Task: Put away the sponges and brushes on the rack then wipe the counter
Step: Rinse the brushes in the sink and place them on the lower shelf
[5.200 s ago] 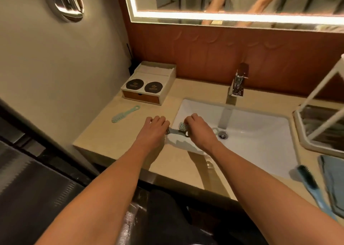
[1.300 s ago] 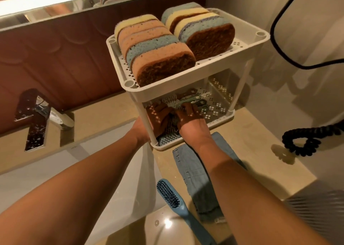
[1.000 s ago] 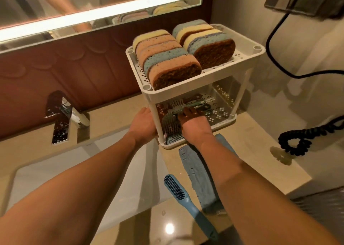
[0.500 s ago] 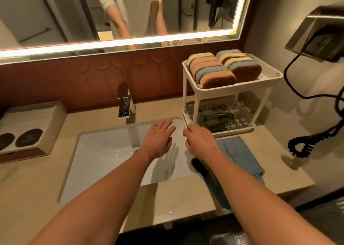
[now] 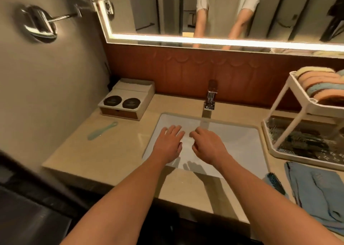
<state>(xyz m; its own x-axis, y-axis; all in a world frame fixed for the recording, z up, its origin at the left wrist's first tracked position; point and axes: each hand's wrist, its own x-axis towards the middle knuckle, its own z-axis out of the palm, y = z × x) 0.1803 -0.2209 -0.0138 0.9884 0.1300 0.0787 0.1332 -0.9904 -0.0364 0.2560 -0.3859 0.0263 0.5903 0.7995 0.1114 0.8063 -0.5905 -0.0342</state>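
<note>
— Two brushes are not yet on the rack. The slim mint-green plastic brush (image 5: 102, 131) lies on the beige stone counter (image 5: 104, 157) left of the basin. The blue-handled brush with dark bristles (image 5: 276, 183) sits at the front right, just beside the folded blue cloth (image 5: 320, 194).

— And the hands?

— Both are empty. The left hand (image 5: 168, 144) hovers over the white sink basin (image 5: 242, 146) with its fingers straight and slightly spread. The right hand (image 5: 208, 146), close beside it, has its fingers loosely curled round nothing.

— Where is the white plastic two-tier rack (image 5: 289, 127)?

— On the right. A row of orange, yellow and blue sponges (image 5: 316, 84) stands on its top shelf, and dark brushes (image 5: 301, 140) lie in the lower tray.

— What could go wrong?

— I'd say the mint brush is the main risk. It is pale, flat and well apart from the rack, so it is easy to overlook. Carrying it across takes it over the open basin, where a loose pinch could drop it in. The lower tray looks crowded, so a long handle pushed between the legs might nudge the light rack. Wiping before both brushes are lifted could sweep one off the edge.
</note>
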